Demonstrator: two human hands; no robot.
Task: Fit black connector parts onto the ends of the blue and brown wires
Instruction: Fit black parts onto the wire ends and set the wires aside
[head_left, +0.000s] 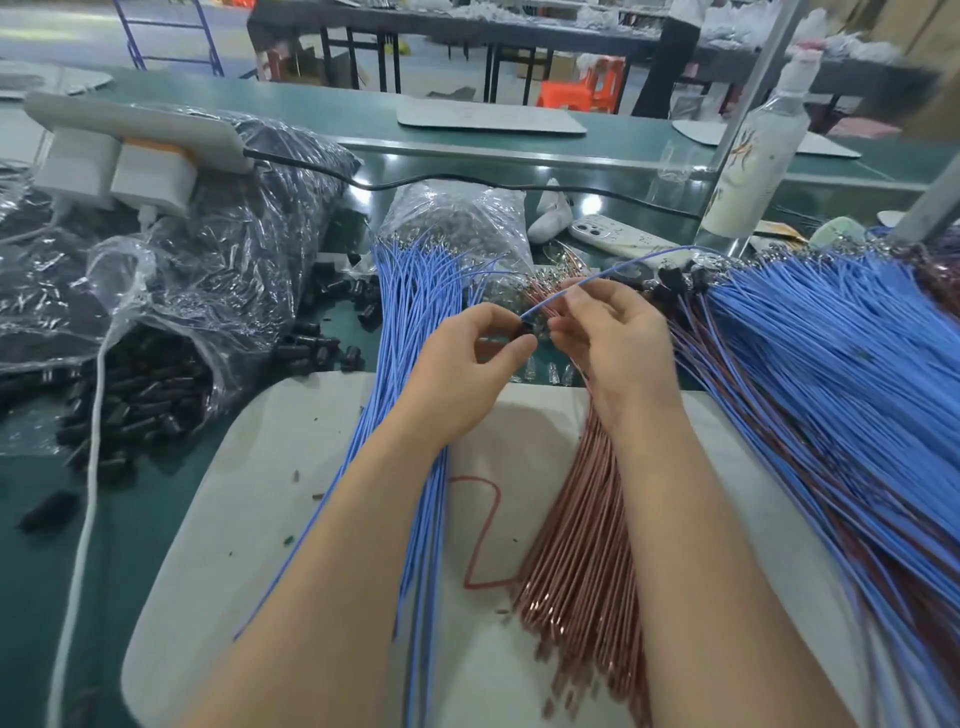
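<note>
My left hand (475, 358) pinches a small black connector part (526, 328) between thumb and fingertips. My right hand (608, 332) pinches a single blue wire (623, 266) just beside it, the wire's end meeting the connector. A bundle of loose blue wires (421, 322) lies under my left forearm. A bundle of brown wires (576, 561) lies under my right forearm. To the right spreads a large pile of blue and brown wires (831, 395) with black connectors at their far ends.
A white mat (249, 499) covers the green table. Loose black connector parts (140, 405) spill from clear plastic bags at left. A power strip (130, 150), a white cable (91, 467), a phone (613, 234) and a bottle (753, 150) stand behind. A red loop (483, 525) lies on the mat.
</note>
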